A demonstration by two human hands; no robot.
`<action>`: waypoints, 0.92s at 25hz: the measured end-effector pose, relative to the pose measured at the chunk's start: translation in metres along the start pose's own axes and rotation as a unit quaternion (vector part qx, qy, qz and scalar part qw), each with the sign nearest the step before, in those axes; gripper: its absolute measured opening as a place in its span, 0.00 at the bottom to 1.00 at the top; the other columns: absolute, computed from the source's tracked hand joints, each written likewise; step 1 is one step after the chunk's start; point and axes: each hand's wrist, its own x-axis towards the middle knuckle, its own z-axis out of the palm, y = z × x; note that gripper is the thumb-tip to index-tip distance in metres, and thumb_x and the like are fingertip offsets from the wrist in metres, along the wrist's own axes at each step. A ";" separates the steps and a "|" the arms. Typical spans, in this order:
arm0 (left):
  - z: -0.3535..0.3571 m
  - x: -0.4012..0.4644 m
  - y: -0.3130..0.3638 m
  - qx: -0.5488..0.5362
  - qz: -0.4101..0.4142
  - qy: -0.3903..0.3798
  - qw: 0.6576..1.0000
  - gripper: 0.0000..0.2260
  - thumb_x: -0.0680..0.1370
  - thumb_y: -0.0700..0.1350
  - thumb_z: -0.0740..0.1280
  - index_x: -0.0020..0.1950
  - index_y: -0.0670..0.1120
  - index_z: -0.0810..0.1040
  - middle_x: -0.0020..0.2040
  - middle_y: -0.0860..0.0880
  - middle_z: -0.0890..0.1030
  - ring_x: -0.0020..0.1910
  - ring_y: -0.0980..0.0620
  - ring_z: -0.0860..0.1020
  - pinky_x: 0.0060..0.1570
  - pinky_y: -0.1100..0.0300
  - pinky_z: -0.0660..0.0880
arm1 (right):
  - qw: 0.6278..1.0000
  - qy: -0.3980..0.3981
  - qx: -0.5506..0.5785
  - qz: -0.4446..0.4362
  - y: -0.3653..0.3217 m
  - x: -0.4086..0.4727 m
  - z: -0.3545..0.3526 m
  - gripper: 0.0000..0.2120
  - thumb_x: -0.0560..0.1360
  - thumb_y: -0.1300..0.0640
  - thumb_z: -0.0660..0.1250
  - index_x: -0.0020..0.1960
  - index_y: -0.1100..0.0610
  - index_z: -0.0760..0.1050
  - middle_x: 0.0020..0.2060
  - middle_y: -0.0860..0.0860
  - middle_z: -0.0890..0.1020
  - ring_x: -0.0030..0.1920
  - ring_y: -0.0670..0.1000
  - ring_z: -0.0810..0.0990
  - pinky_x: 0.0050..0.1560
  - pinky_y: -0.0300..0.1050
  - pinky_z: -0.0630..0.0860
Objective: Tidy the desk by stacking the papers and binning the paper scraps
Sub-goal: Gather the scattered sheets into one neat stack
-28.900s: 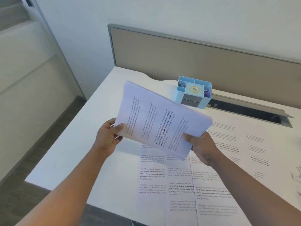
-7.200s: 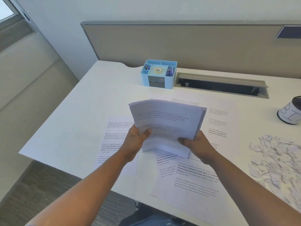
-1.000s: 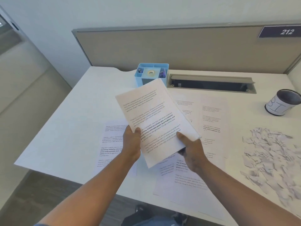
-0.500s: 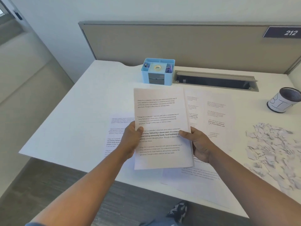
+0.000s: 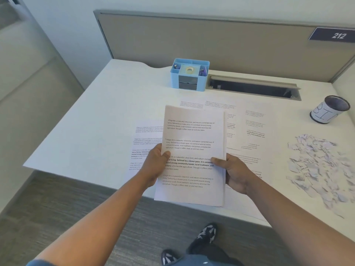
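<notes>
I hold a squared stack of printed papers (image 5: 192, 135) upright over the desk's front edge. My left hand (image 5: 154, 166) grips its left edge, thumb on the top sheet. My right hand (image 5: 235, 172) grips the right edge the same way. Loose printed sheets lie flat on the white desk: one to the left (image 5: 143, 143) and several to the right (image 5: 249, 131), partly hidden by the stack. A heap of torn paper scraps (image 5: 318, 166) covers the desk's right side. A small round bin (image 5: 329, 110) with a white label stands at the back right.
A light blue desk organiser (image 5: 189, 74) with tape and clips stands at the back centre. Beside it is an open cable slot (image 5: 253, 87). A beige partition (image 5: 211, 41) with a 212 sign walls the back. Carpet floor and my shoes lie below the desk edge.
The stack turned from tilted to straight, with its edges lined up, and came down toward the desk's front edge. Both hands kept their grip on its sides.
</notes>
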 end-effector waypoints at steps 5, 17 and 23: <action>0.011 0.029 0.017 0.008 -0.001 0.010 1.000 0.10 0.86 0.40 0.59 0.63 0.50 0.76 0.56 0.49 0.86 0.54 0.47 0.85 0.56 0.45 0.82 | 1.000 -0.011 0.027 -0.006 -0.018 0.025 -0.014 0.17 0.79 0.61 0.70 0.67 0.60 0.78 0.61 0.58 0.84 0.63 0.62 0.82 0.67 0.63 0.76; 0.022 0.078 0.036 -0.033 -0.060 0.047 0.997 0.09 0.85 0.40 0.62 0.63 0.48 0.78 0.55 0.49 0.87 0.53 0.47 0.86 0.53 0.46 0.83 | 1.000 0.017 -0.015 -0.003 -0.053 0.100 -0.025 0.14 0.79 0.63 0.70 0.65 0.59 0.79 0.57 0.56 0.86 0.57 0.59 0.85 0.57 0.59 0.82; -0.031 0.115 0.024 0.114 -0.111 0.190 0.969 0.14 0.80 0.47 0.70 0.64 0.48 0.76 0.59 0.48 0.82 0.55 0.47 0.79 0.51 0.54 0.78 | 0.995 0.094 -0.028 -0.006 -0.057 0.135 -0.019 0.10 0.80 0.64 0.69 0.61 0.59 0.80 0.53 0.56 0.87 0.53 0.60 0.86 0.51 0.56 0.82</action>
